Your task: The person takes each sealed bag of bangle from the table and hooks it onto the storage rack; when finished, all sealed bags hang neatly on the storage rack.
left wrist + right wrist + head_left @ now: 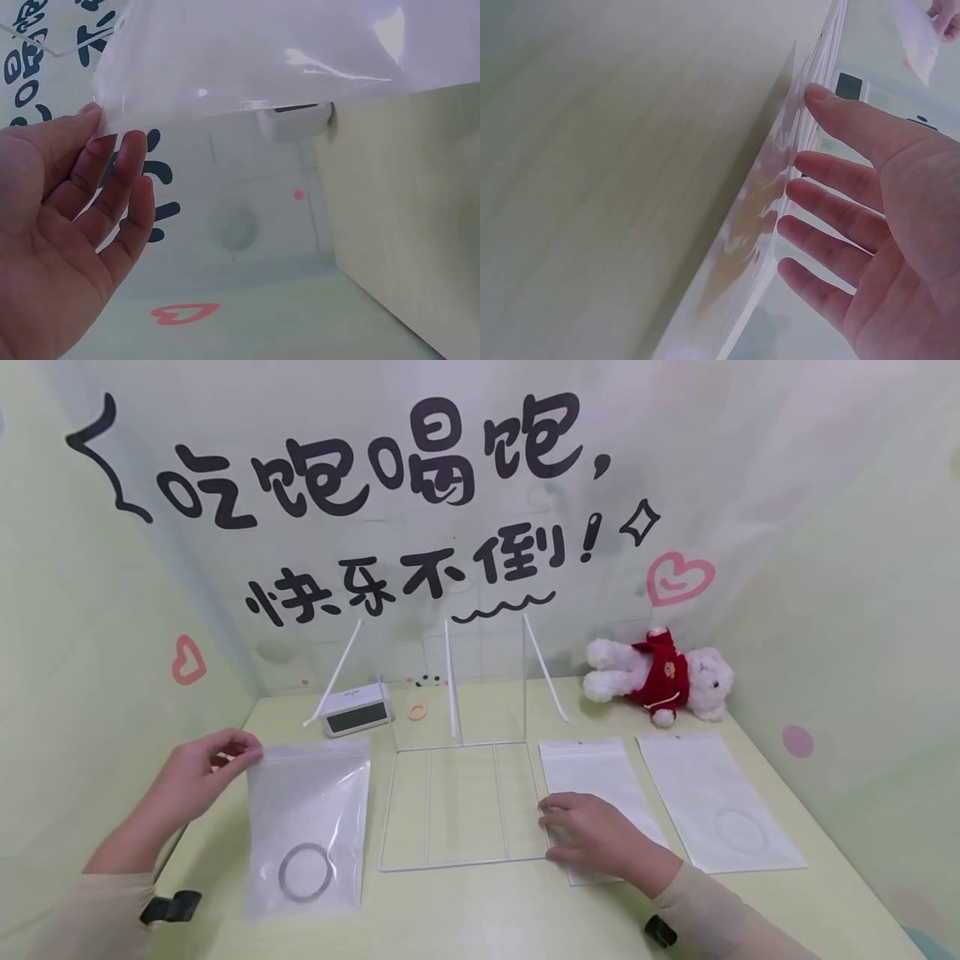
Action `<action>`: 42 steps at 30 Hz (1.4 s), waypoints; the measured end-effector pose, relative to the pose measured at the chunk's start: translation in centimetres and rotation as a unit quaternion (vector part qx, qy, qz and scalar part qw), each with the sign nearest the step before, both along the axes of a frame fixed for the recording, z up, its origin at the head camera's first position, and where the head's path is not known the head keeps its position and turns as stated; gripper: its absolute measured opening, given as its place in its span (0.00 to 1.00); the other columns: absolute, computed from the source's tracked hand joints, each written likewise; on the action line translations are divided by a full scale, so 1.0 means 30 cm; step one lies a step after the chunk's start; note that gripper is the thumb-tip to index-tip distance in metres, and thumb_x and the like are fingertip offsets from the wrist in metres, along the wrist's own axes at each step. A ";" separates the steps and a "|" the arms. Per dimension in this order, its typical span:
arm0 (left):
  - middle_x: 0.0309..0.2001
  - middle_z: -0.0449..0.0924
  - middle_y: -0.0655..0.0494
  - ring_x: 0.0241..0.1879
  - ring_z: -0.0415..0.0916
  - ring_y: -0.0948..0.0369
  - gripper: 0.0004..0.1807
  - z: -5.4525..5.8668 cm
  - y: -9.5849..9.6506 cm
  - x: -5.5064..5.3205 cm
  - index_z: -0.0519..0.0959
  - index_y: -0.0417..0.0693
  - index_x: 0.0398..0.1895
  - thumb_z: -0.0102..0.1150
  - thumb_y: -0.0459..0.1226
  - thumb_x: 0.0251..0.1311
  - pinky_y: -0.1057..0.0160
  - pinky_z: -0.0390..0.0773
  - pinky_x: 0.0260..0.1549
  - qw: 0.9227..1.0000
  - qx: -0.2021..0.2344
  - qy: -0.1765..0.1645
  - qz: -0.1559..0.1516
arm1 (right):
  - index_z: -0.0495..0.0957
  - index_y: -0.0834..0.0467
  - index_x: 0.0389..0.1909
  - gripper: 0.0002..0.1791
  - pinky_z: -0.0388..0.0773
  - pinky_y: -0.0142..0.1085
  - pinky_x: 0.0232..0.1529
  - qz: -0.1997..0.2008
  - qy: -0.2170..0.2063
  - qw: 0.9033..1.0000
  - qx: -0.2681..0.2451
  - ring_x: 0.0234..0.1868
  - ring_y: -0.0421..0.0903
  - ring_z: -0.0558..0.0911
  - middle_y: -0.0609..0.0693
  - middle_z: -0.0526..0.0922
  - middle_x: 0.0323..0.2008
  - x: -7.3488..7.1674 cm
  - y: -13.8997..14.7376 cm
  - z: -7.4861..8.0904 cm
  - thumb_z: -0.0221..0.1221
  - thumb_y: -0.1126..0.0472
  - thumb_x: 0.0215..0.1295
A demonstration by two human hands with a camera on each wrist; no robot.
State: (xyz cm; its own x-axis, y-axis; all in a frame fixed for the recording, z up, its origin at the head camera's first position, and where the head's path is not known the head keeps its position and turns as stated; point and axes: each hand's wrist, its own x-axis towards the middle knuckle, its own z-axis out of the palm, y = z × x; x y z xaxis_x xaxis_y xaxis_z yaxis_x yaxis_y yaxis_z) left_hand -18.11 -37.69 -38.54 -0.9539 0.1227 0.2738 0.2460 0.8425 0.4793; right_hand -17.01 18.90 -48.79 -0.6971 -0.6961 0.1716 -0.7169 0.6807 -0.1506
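Observation:
Between thumb and forefinger, my left hand pinches the top left corner of a clear-fronted zip bag. A grey ring-shaped item shows low in that bag. The left wrist view has the same bag raised off the table. My right hand rests over a white zip bag, its fingers extended and touching the bag near the rack's right side. In the right wrist view these fingers lie loosely spread along the bag's edge. A white wire rack with upward-angled prongs stands between the hands.
Another zip bag with a pale ring inside lies at the right. Behind are a white digital clock, a small orange ring and a plush toy in red. Printed sheets enclose the table at the back and sides.

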 end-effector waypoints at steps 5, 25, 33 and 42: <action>0.39 0.83 0.61 0.36 0.75 0.78 0.04 0.062 0.036 0.026 0.82 0.53 0.44 0.65 0.39 0.69 0.80 0.76 0.34 0.999 0.022 0.047 -0.014 | 0.88 0.57 0.48 0.21 0.83 0.47 0.60 -0.001 -0.002 1.000 0.000 0.58 0.51 0.84 0.52 0.85 0.57 -0.002 0.000 -0.002 0.75 0.50 0.56; 0.38 0.83 0.64 0.40 0.79 0.72 0.16 0.248 0.109 0.089 0.83 0.42 0.40 0.63 0.15 0.57 0.83 0.75 0.45 0.971 0.115 0.157 -0.138 | 0.88 0.56 0.47 0.21 0.84 0.47 0.59 -0.012 -0.005 1.000 0.010 0.57 0.51 0.84 0.52 0.86 0.56 -0.004 0.004 0.006 0.76 0.50 0.55; 0.40 0.84 0.59 0.42 0.80 0.67 0.16 0.275 0.129 0.088 0.80 0.28 0.40 0.57 0.09 0.52 0.79 0.78 0.51 0.946 0.186 0.176 -0.199 | 0.88 0.56 0.47 0.21 0.84 0.47 0.58 -0.006 -0.004 1.000 0.008 0.57 0.51 0.84 0.52 0.86 0.56 -0.005 -0.001 0.003 0.76 0.50 0.55; 0.40 0.86 0.53 0.43 0.82 0.64 0.11 0.309 0.158 0.068 0.79 0.20 0.39 0.57 0.09 0.53 0.76 0.80 0.53 0.914 0.263 0.186 -0.247 | 0.88 0.56 0.46 0.21 0.84 0.47 0.58 -0.006 -0.004 1.000 0.007 0.57 0.51 0.84 0.52 0.86 0.56 0.000 -0.007 0.007 0.76 0.50 0.55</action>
State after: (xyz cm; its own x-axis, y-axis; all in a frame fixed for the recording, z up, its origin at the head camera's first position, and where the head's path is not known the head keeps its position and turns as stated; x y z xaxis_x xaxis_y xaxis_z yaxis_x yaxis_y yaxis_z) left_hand -16.08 -32.94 -29.28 -0.6463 0.2717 0.7130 0.7626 0.2608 0.5919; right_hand -17.02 18.69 -48.57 -0.7072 -0.6896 0.1558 -0.7069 0.6921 -0.1460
